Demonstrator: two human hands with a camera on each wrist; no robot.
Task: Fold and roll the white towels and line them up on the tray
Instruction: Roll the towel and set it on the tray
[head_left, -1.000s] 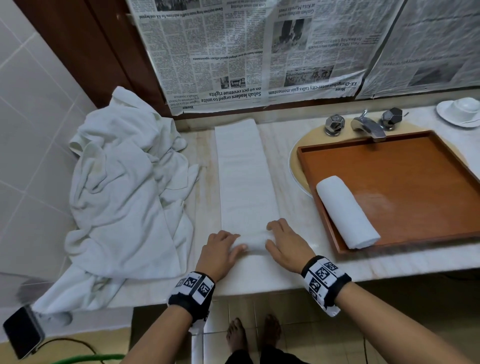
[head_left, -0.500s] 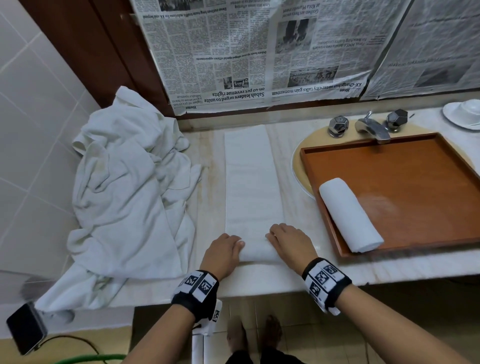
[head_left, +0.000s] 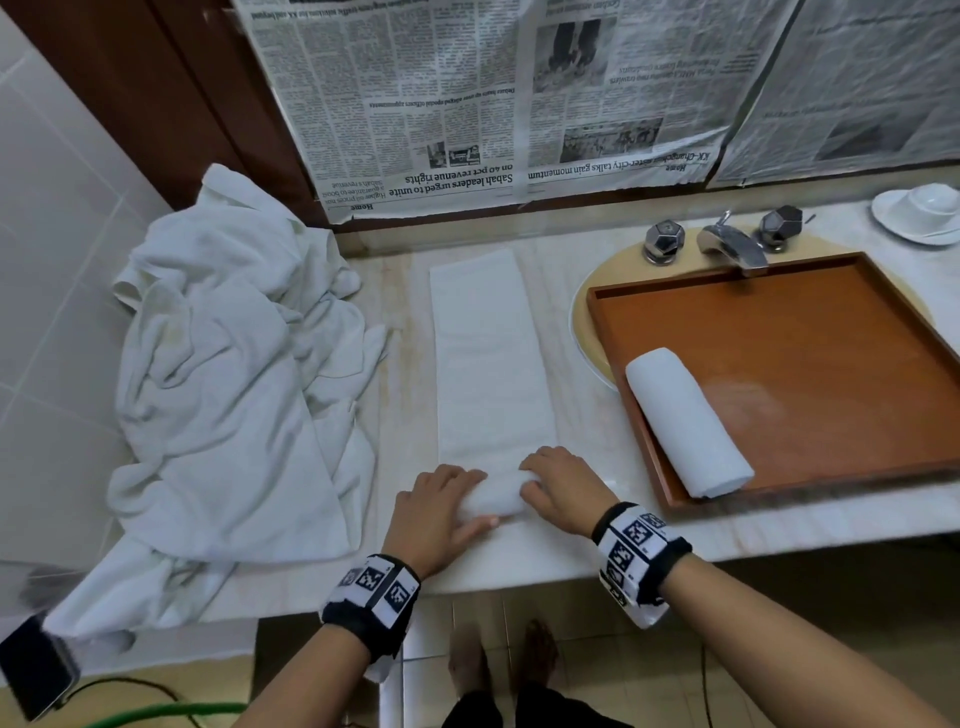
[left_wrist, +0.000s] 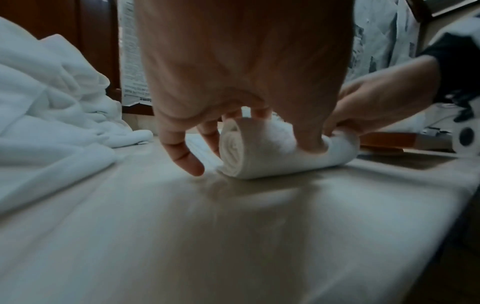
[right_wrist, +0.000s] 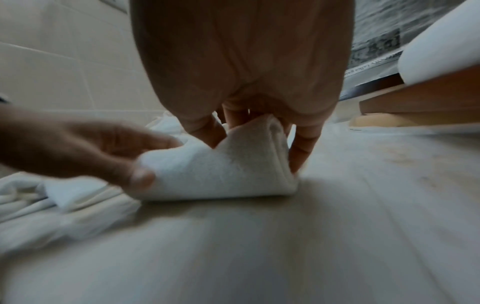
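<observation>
A phone (head_left: 34, 665) is seen at the far left edge, then a heap of white towels (head_left: 234, 374) piled on the marble counter (head_left: 779, 525) against the tiled wall (head_left: 57, 291). A folded towel strip (head_left: 488, 358) is laid flat mid-counter, its near end wound into a small roll (head_left: 496, 496). The roll is gripped by the left hand (head_left: 436, 512), fingers curled over its top and thumb pressed on the near side; the other end is gripped by the right hand (head_left: 563, 491), fingers curled round it, though the right wrist view is blurred and the exact finger placement is hard to tell. Further right, a wooden tray (head_left: 831, 332) is set over the sink; one finished rolled towel (head_left: 685, 421) is held in it, lying near the tray's left edge. A faucet (head_left: 732, 244) is behind the tray, a white cup and saucer (head_left: 922, 210) at far right. Newspaper (head_left: 519, 93) is taped across the back.
</observation>
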